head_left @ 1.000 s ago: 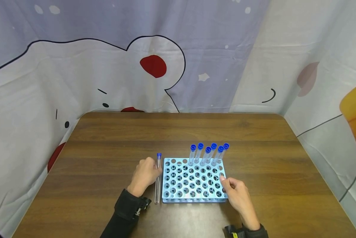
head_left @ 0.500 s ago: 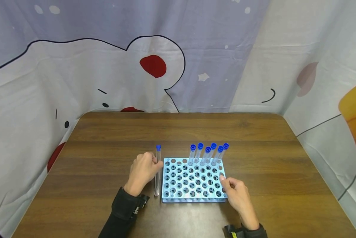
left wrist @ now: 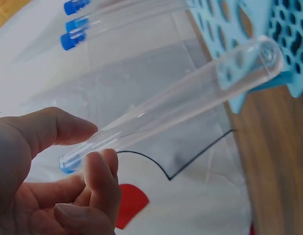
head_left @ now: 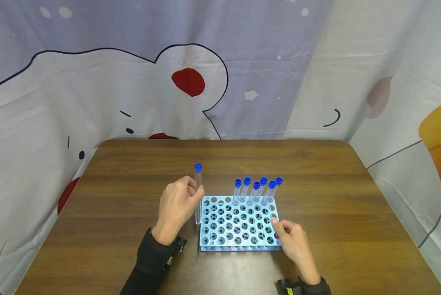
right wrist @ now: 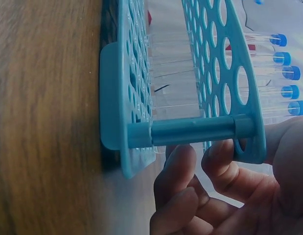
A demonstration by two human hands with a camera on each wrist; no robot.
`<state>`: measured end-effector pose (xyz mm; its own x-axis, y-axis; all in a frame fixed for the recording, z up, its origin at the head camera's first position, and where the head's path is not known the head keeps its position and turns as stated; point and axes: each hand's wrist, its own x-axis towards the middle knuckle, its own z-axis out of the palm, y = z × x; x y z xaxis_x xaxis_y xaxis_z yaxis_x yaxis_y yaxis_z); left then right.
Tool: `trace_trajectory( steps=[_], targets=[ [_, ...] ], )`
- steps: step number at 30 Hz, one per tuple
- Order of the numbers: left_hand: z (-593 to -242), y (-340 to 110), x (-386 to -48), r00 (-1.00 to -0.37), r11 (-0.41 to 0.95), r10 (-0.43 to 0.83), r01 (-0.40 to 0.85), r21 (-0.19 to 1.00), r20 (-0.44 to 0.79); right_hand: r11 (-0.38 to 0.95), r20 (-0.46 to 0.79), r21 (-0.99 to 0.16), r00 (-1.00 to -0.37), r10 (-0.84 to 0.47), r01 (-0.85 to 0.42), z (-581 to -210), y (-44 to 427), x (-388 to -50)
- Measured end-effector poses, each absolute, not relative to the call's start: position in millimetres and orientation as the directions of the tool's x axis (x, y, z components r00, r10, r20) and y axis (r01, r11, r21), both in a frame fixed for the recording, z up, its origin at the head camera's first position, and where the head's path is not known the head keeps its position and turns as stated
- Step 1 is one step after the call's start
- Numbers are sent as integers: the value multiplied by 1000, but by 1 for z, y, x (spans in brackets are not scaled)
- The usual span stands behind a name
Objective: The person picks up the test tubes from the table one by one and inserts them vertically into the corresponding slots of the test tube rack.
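Note:
My left hand point(head_left: 177, 203) pinches a clear test tube point(head_left: 198, 174) between thumb and fingers, near its blue-capped end. The tube stands roughly upright, cap up, just left of the light-blue test tube rack point(head_left: 238, 248). In the left wrist view its rounded bottom point(left wrist: 268, 51) points toward the rack and overlaps it; whether they touch cannot be told. My right hand point(head_left: 295, 243) grips the rack's right end, thumb on the top plate and fingers below it near the end post point(right wrist: 190, 131). Several blue-capped tubes point(head_left: 247, 187) stand in the rack's far rows, toward the right.
The rack rests on a brown wooden table point(head_left: 139, 164). Many round holes fill its top plate. A printed cloth point(head_left: 106, 94) hangs behind the table and along its sides.
My left hand has lifted the test tube and moved it away from me along the rack's left side. My right hand and the rack have stayed in place.

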<state>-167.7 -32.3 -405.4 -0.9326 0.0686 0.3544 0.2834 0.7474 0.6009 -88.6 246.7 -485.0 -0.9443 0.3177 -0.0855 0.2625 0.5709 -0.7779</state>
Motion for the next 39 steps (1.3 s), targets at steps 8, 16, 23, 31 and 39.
trace_trajectory(
  steps=[8,16,23,31,39],
  targets=[
    [-395,-22,-163,-842,672,95,448,590,531,567,-97,-777,-942,322,274,-484,246,-88],
    [-396,-11,-167,-767,557,164,591,583,620,548,-123,-785,-939,320,290,-484,246,-87],
    [-397,-5,-173,-750,501,167,624,600,640,547,-121,-785,-937,328,293,-482,246,-87],
    [-400,2,-176,-751,488,197,633,601,630,556,-117,-779,-939,324,289,-481,247,-88],
    [-405,7,-177,-761,481,215,628,612,612,550,-131,-780,-938,321,297,-481,247,-87]
  ],
)
